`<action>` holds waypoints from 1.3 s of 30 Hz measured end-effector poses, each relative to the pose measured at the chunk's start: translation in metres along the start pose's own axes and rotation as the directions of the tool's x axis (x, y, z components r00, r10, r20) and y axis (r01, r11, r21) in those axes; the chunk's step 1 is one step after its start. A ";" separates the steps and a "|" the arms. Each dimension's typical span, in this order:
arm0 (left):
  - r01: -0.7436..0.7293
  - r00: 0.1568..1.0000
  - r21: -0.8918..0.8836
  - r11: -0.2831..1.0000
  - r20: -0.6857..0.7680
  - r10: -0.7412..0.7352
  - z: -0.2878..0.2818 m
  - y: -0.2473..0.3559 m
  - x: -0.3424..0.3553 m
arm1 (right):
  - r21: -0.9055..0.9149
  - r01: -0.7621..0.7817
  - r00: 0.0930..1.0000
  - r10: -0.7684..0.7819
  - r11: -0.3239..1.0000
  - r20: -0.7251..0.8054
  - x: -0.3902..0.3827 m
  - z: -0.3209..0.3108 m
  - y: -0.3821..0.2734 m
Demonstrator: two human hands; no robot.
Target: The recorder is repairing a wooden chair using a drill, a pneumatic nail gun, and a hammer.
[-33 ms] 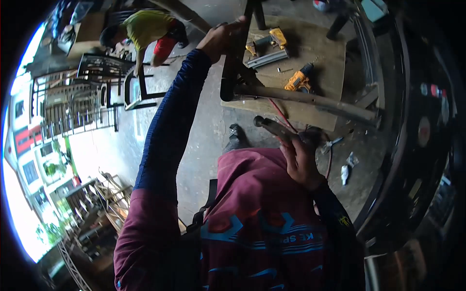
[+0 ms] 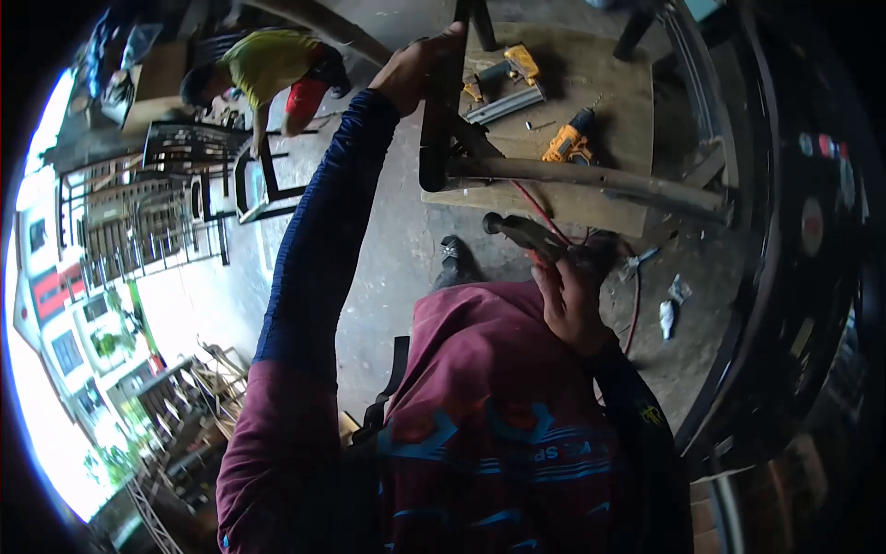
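Observation:
My left hand [image 2: 415, 74] is stretched out to the far side, its fingers closed round the dark upright leg [image 2: 443, 120] of a furniture frame. A light brown wooden rail [image 2: 591, 177] runs from the foot of that leg toward the right. In front of my body, my right hand [image 2: 572, 300] grips a hammer [image 2: 526, 233]. The hammer's round face points left, below the rail and apart from it. Its handle is mostly hidden by my fingers.
Beyond the rail, a yellow and black drill [image 2: 570, 138] and a yellow nail gun [image 2: 517, 69] lie on a brown board [image 2: 609, 102]. A red hose [image 2: 540, 210] crosses the floor. At far left, a person in a yellow shirt [image 2: 268, 65] bends over a dark chair frame [image 2: 258, 189].
The hammer head has tilted slightly in my right hand. My left hand keeps its place on the leg, while the surroundings have shifted a little in view.

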State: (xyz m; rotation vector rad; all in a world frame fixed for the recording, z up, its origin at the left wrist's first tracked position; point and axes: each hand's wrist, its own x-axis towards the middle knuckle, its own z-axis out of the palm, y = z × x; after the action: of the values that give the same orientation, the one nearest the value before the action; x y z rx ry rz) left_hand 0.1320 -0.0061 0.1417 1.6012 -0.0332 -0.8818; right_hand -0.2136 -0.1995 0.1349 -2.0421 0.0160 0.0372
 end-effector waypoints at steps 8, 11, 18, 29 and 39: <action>0.042 0.999 -0.153 0.987 0.041 -0.036 0.017 -0.003 0.022 | 0.686 0.015 0.706 0.478 0.728 -0.523 0.006 0.191 -0.005; 0.027 0.999 -0.084 0.996 -0.029 -0.030 0.013 0.003 0.015 | 0.607 0.135 0.627 0.407 0.783 -0.665 0.025 0.239 -0.004; -0.080 0.997 -0.016 0.997 0.004 0.080 0.027 0.012 0.004 | 0.324 0.286 0.452 0.171 0.902 -0.876 0.066 0.262 -0.002; -0.435 0.894 0.020 0.900 0.133 0.429 0.013 0.028 0.040 | 0.320 0.658 0.035 0.397 0.681 -0.917 0.146 0.300 -0.013; -0.420 0.903 0.021 0.907 0.106 0.416 0.020 0.019 0.043 | 0.114 0.429 -0.184 0.211 0.896 -0.960 0.163 0.294 0.017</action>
State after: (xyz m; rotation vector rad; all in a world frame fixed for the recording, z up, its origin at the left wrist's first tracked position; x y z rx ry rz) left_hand 0.1599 -0.0486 0.1370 1.5097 -0.4550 -0.6235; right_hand -0.0574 0.0558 -0.0187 -1.0145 0.7991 -1.6775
